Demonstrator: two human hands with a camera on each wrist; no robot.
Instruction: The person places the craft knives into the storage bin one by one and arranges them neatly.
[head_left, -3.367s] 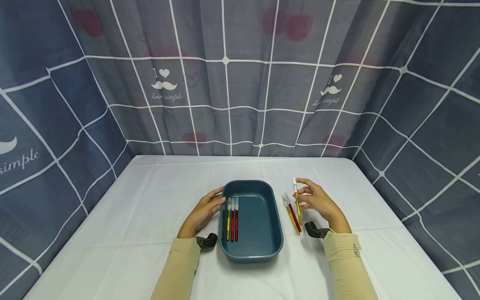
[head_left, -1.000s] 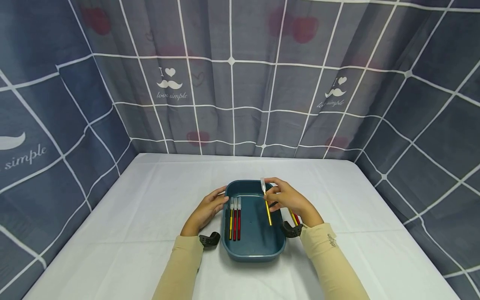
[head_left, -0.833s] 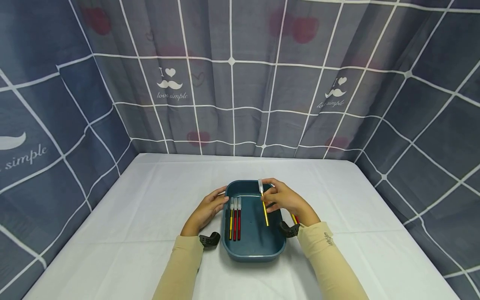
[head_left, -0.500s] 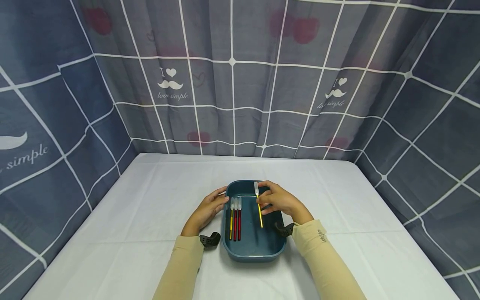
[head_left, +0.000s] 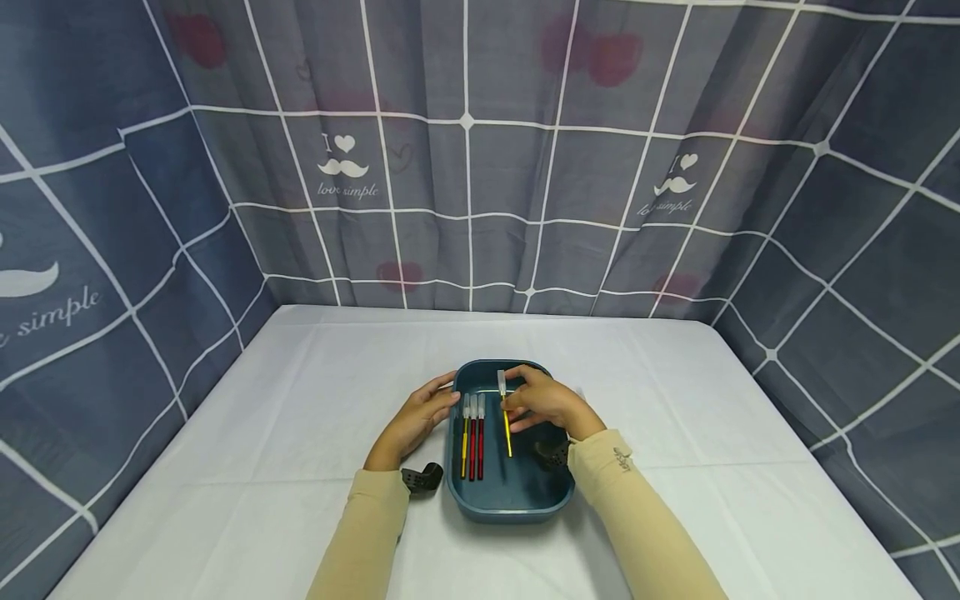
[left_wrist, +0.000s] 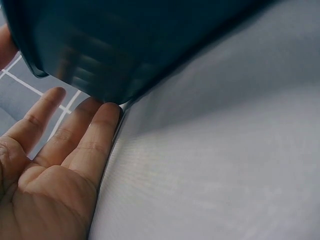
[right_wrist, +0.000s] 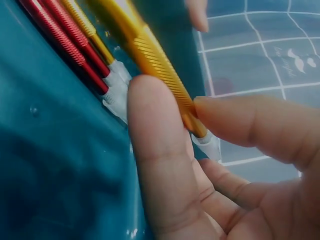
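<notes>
– Head view: "Pinched in the right hand, the gold pen hangs over the blue tray, just right of three capped pens!"
– "Left wrist: left hand, fingers outstretched, touching the tray!"
– "Right wrist: fingertips on textured gold barrel!"

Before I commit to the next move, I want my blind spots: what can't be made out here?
- Head view: right of the tray, the right hand and its sleeve hide all but a pale tip.
- Head view: sleeve print, too small to read.
- Right wrist: the gold tool is cut off by the top edge.
- Left wrist: the tray wall hides the three tools.
</notes>
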